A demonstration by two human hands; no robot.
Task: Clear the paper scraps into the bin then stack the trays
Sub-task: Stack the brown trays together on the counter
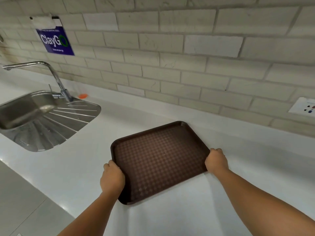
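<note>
Brown tray (158, 159) lies flat on white bench (238, 150), right of steel sink (42, 120). Left hand (111, 178) grips its left edge, right hand (216, 161) its right edge, fingers curled over rim.

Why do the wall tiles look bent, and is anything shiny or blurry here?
Head view: the wide-angle lens bows the joints of the tile wall toward the edges; soft glare lies on the steel sink and white counter; small print on the blue sign is too blurred to read; the tray looks evenly lit.
</note>
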